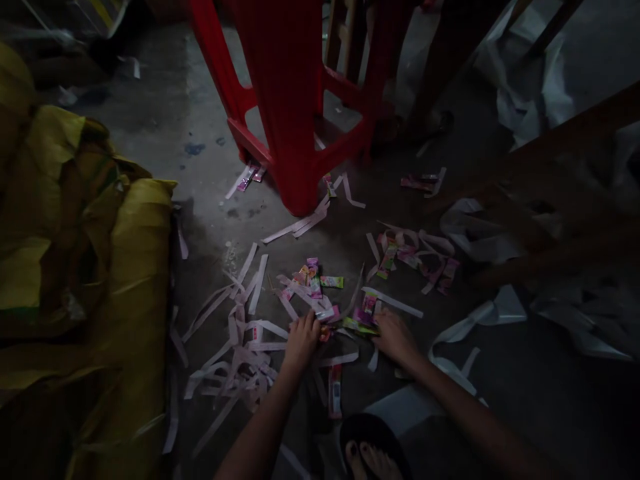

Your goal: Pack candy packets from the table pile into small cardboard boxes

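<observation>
On the dim floor, my left hand [303,339] has its fingers curled at the end of a pink and white wrapped packet [327,313]. To its right, my right hand [395,335] reaches in with bent fingers against a purple packet [367,305] and a green packet [359,326]; its fingertips are partly hidden. Just beyond my hands lies a small heap of packets [313,277] in purple, green and orange. A red packet [335,391] rests nearer my foot. Pale paper strips [245,360] are tangled left of my left hand.
A red plastic stool [295,153] stands ahead. Yellow sacks [140,280] fill the left side. More packets and strips [413,257] lie to the right, near white crumpled sheeting [480,230] and wooden legs. My sandalled foot [373,450] is at the bottom.
</observation>
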A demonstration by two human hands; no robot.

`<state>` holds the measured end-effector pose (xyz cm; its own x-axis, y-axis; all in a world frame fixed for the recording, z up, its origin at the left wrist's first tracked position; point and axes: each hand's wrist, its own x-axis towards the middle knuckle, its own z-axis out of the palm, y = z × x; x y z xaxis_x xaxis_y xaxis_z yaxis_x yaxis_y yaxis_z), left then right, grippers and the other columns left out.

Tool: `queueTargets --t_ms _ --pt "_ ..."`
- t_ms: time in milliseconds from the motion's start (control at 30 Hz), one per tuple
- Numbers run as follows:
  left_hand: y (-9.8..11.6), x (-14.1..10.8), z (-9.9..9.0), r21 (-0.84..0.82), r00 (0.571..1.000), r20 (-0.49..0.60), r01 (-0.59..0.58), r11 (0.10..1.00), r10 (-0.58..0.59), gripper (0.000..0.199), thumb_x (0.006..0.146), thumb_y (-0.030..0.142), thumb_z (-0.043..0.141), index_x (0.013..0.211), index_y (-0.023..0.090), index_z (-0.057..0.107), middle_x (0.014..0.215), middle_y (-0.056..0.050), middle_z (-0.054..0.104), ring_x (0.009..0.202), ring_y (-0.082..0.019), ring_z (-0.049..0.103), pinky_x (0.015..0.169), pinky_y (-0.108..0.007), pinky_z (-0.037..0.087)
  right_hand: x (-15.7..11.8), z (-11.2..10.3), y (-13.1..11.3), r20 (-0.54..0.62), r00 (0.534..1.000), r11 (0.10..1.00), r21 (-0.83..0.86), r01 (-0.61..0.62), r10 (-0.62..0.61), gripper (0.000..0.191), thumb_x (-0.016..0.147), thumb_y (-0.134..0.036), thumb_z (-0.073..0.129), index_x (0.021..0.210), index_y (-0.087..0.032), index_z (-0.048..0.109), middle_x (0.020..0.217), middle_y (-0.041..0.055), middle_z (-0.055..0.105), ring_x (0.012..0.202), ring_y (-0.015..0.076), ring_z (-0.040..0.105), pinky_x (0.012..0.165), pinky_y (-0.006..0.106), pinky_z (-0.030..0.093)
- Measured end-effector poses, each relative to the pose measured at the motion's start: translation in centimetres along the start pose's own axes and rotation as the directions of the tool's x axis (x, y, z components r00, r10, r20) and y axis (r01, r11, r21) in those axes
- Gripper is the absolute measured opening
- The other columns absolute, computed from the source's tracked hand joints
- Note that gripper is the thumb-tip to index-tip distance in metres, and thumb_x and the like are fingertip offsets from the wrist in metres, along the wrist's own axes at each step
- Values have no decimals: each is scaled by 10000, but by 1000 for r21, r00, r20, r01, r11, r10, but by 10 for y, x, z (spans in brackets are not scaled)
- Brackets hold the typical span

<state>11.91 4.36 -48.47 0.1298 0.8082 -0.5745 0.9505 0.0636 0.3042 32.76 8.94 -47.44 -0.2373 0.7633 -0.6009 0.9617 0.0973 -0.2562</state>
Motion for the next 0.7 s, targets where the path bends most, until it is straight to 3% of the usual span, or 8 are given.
queueTargets --t_ms 67,167,300,367,467,600,700 --pt "-11 -17 0 23 998 12 56 998 -56 232 883 167 421 1024 156 604 1236 -159 593 1091 -285 547 921 -430 401 -16 -11 25 43 999 998 -60 12 -9 216 689 -37 566 857 -143 652 1004 134 661 999 263 591 858 322 417" --pt "-31 -35 -10 38 989 5 150 988 -150 246 882 135 385 1013 156 593 1017 -136 671 1016 -257 575 894 -390 399 -35 -26 58 116 990 996 -61 -68 75 276 677 -44 573 925 -143 643 950 126 680 941 263 622 775 301 437" --pt "-61 -42 -30 -63 958 -36 283 957 -286 315 885 131 349 1130 155 546 1021 -128 661 922 -207 614 788 -304 423 -31 -46 72 54 997 996 67 -66 62 239 664 -129 619 900 -166 639 927 97 683 878 247 633 720 270 432" --pt "-73 -43 -42 -112 941 -43 328 938 -334 247 881 175 374 965 177 606 926 -104 663 831 -202 619 727 -293 424 -12 -57 59 5 1000 986 164 22 -24 144 688 -156 594 826 -172 634 874 77 681 824 223 630 697 252 426" --pt "-78 -37 -62 -226 948 -116 266 937 -297 118 809 192 469 765 190 578 770 -41 631 718 -169 594 667 -264 431 31 -65 19 -61 986 949 267 168 -157 219 711 -138 557 917 -163 627 890 63 677 835 207 625 709 240 427" --pt "-56 4 -86 -394 867 -294 273 878 -402 155 823 241 432 834 167 569 746 -24 632 705 -150 603 643 -237 457 87 -55 -38 -103 943 926 183 331 -317 515 671 -86 600 1180 -129 534 1111 97 626 1028 219 574 847 264 421" --pt "-36 53 -96 -369 842 -312 318 873 -439 258 867 306 415 977 148 588 935 -72 673 873 -163 630 733 -239 462 108 -37 -60 -49 932 933 30 360 -358 509 668 -37 578 1166 -138 559 1111 109 613 1050 222 553 881 277 408"
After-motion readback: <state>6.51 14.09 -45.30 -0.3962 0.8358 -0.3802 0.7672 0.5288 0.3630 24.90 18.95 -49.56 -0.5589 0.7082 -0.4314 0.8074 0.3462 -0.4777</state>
